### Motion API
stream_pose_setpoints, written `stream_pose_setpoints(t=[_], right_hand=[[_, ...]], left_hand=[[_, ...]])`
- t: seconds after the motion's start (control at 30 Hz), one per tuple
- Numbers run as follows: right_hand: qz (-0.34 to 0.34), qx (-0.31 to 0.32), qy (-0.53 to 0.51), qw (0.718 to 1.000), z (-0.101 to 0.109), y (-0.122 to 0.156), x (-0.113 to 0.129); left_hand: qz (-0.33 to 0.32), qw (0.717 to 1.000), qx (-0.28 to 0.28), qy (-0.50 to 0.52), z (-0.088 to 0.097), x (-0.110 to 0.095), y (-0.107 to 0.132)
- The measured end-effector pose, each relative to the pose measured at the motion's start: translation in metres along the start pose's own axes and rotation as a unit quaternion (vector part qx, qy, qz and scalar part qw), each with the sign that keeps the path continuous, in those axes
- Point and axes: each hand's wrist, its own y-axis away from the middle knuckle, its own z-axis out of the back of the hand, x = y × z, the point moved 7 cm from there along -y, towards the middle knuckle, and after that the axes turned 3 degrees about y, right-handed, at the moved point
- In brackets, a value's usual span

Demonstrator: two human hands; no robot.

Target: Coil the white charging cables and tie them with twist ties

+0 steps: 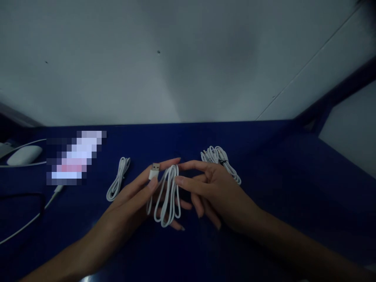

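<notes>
A white USB cable (167, 199), folded into several long loops, hangs between my two hands above the blue table. My left hand (133, 201) pinches its USB plug (154, 171) between thumb and forefinger, with the metal end pointing up. The other left fingers reach behind the loops. At the top of the loops, my right hand (216, 188) grips the cable between thumb and forefinger; its remaining fingers are loosely curled below. Just left of my left hand lies a bundled white cable (118, 179). A pile of white cables (220, 158) lies behind my right hand.
A blurred-out lit screen (76, 156) lies at the left, with a white cord (29, 225) running from it. Farther left is a white rounded object (25, 155). A grey wall (117, 78) rises behind the blue table (264, 156).
</notes>
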Motion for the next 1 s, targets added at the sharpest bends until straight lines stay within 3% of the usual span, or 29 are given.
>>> stream_pose_setpoints(t=[0.3, 0.67, 0.9, 1.0], right_hand=[[0.003, 0.024, -0.012, 1.0, 0.0003, -0.0022, 0.0023], [0.047, 0.039, -0.051, 0.997, -0.0052, -0.0014, 0.002], [0.058, 0.015, -0.062, 0.996, -0.0038, -0.0036, 0.0016], [0.064, 0.015, -0.057, 0.996, -0.0034, -0.0043, 0.0029]], left_hand=[[0.008, 0.999, 0.031, 0.016, 0.0081, 0.0037, -0.0008], [-0.021, 1.0, -0.007, 0.014, 0.0062, -0.0026, -0.0038], [-0.027, 0.999, -0.04, -0.003, 0.0051, -0.0022, 0.0002], [-0.03, 0.999, -0.022, -0.029, 0.0036, -0.0009, 0.0011]])
